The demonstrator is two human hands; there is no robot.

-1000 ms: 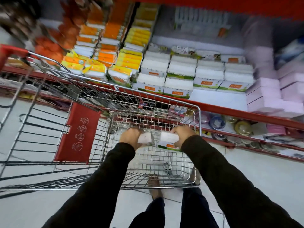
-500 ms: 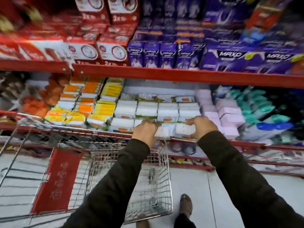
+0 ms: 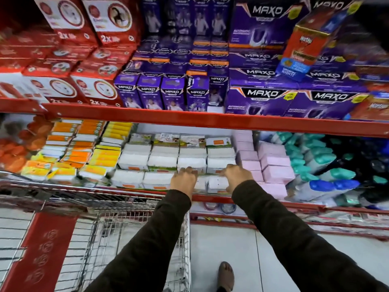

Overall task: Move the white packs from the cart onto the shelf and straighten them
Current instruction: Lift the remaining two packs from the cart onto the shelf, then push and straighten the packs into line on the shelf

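Two white packs sit side by side at the front edge of the red shelf (image 3: 210, 198). My left hand (image 3: 183, 179) grips the left white pack (image 3: 201, 183) and my right hand (image 3: 236, 175) grips the right white pack (image 3: 217, 182). Both packs rest in the front row, in line with two more white packs (image 3: 143, 179) to the left. Behind them stand stacked rows of the same white packs (image 3: 179, 159). The wire cart (image 3: 134, 234) stands below and left of my arms; its basket shows no packs in the part I see.
Pink packs (image 3: 271, 165) stand right of the white ones, orange and yellow packs (image 3: 84, 148) to the left. Teal and blue bottles (image 3: 324, 165) fill the far right. Purple and red boxes crowd the upper shelf (image 3: 189, 116). My foot (image 3: 226, 275) is on the tiled floor.
My hands lifted two white packs out of the cart basket, carried them up and forward, and now hold them set down at the shelf's front row.
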